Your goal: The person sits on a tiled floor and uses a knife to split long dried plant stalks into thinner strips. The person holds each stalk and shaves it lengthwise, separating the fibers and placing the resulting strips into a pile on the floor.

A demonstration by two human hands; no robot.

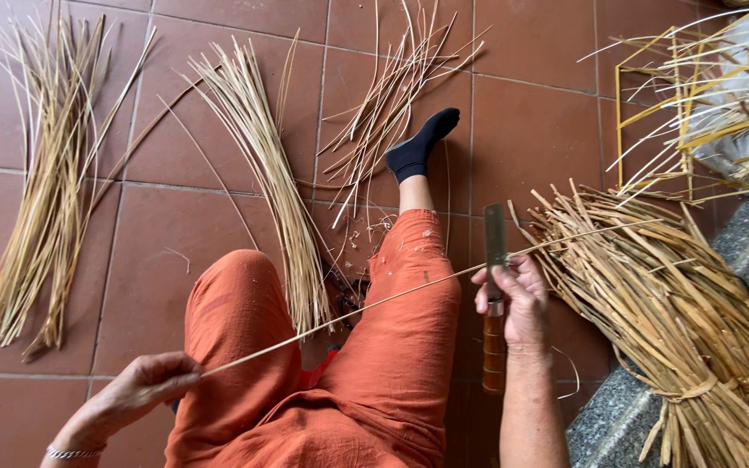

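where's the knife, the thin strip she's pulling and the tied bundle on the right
knife (495,232), head view, on the flat blade above the right hand
thin strip (366,305), head view, mid-length over the thigh
tied bundle (652,295), head view, on the middle of the splayed canes

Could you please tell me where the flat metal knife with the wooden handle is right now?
The flat metal knife with the wooden handle stands upright in the right hand, beside the orange-trousered right leg and left of the tied bundle of bamboo strips.
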